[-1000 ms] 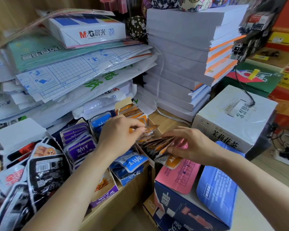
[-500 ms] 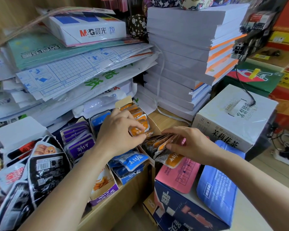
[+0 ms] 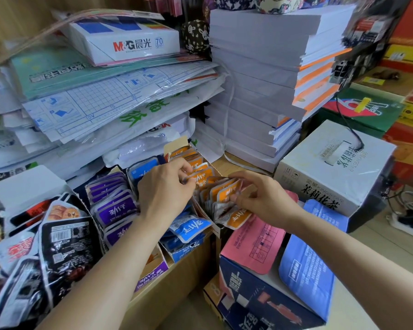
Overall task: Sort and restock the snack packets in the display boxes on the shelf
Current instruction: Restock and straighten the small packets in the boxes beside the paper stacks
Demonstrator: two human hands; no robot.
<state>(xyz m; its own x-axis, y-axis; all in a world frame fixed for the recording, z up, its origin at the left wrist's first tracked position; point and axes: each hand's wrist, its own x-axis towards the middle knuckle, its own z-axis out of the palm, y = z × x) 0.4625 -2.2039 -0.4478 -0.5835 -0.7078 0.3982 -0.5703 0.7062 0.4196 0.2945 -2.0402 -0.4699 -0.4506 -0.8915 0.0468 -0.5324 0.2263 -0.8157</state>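
Orange snack packets (image 3: 224,194) stand in a row in the rightmost cardboard display box (image 3: 177,146) on the wooden shelf. My left hand (image 3: 163,189) pinches one orange packet (image 3: 200,177) near the back of that row. My right hand (image 3: 260,196) grips the front bunch of orange packets and leans them over the shelf's edge. Blue packets (image 3: 188,228) fill the box to the left, partly under my left wrist. Purple packets (image 3: 115,203) fill the box beyond that.
Black and white snack bags (image 3: 62,244) lie at the lower left. Stacks of paper and plastic-wrapped stationery (image 3: 105,98) overhang the boxes. A tall white paper stack (image 3: 260,79) stands behind. A white tea carton (image 3: 332,170) and pink and blue packages (image 3: 253,246) sit right.
My left hand went back into the orange box with a packet and now holds one in the row. My right hand shifted slightly left, still holding the front bunch.
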